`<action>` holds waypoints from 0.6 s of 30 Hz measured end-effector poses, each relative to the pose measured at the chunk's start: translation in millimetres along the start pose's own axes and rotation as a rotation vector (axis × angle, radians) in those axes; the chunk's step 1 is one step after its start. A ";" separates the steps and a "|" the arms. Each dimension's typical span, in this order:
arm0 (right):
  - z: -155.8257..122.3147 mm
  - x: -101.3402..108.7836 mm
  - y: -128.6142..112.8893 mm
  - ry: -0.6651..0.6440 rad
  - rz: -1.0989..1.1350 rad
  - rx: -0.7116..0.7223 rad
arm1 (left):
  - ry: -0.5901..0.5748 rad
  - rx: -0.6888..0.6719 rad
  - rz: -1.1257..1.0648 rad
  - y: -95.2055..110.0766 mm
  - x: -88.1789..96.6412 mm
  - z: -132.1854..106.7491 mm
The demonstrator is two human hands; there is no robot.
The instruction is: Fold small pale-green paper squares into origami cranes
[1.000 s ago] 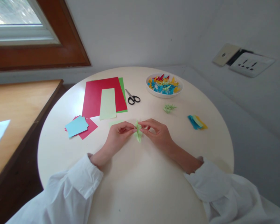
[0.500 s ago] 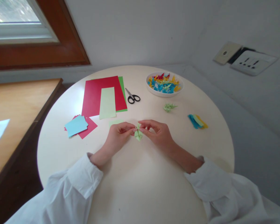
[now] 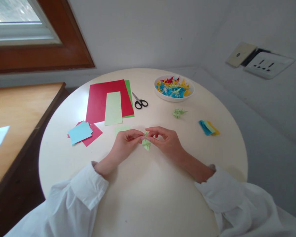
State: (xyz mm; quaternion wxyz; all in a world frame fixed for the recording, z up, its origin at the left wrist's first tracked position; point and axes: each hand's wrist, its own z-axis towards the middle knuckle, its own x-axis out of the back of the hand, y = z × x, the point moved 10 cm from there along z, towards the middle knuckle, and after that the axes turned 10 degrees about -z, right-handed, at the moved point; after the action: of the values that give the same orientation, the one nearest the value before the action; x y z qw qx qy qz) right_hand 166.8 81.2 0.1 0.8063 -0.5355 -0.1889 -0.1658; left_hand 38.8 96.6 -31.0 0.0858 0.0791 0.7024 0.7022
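Over the middle of the round table, a small light-green folded paper piece (image 3: 146, 144) is pinched between both hands. My left hand (image 3: 125, 142) grips its upper part from the left with thumb and forefinger. From the right, my right hand (image 3: 166, 141) pinches the same spot, fingertips nearly touching those of the left. The lower part of the paper hangs below the fingers; its top is partly hidden by them. Just behind my left hand lies a light-green paper square (image 3: 122, 129), partly covered by the hand. Farther back sit light-green folded paper cranes (image 3: 179, 113) in a small cluster.
On the white table (image 3: 148, 197) lie red paper (image 3: 96, 102), a light-green strip (image 3: 113, 108), black-handled scissors (image 3: 141, 104) and blue squares (image 3: 81, 133). A white bowl (image 3: 174, 98) holds colourful folded cranes. Folded strips (image 3: 208, 127) lie right. A wooden desk (image 3: 27, 105) stands left.
The folded paper's lower part has tilted slightly between my fingers. Both hands keep their places, and the view has shifted very little.
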 end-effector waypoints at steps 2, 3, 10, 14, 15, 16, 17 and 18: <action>0.1 -0.4 0.0 -0.006 -0.005 -0.005 | -0.008 -0.005 0.000 1.5 -0.8 -0.3; 0.1 -0.5 0.4 -0.008 -0.006 -0.009 | -0.012 -0.008 -0.002 2.6 -1.4 -0.5; -0.9 -2.1 4.5 -0.017 -0.006 -0.033 | -0.027 -0.034 -0.017 6.5 -3.4 -1.4; -0.8 -2.2 2.9 -0.022 0.002 -0.025 | -0.030 -0.122 -0.022 8.7 -0.8 0.1; -0.7 -2.2 1.7 -0.024 0.002 -0.018 | -0.021 -0.147 -0.024 9.8 0.8 0.3; -0.6 -2.1 0.4 -0.026 0.000 -0.009 | -0.010 -0.161 -0.028 10.4 2.1 0.5; -0.5 -2.0 -0.8 -0.027 -0.003 0.001 | -0.005 -0.162 -0.038 10.5 2.7 0.6; -0.5 -1.6 -2.0 -0.025 -0.006 0.010 | -0.006 -0.147 -0.055 9.7 2.3 0.7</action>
State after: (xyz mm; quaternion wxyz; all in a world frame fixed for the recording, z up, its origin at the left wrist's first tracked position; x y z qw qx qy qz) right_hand 164.5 80.1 0.7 0.8060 -0.5329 -0.2014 -0.1607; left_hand 36.6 97.9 -21.3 0.1126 0.0552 0.6506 0.7490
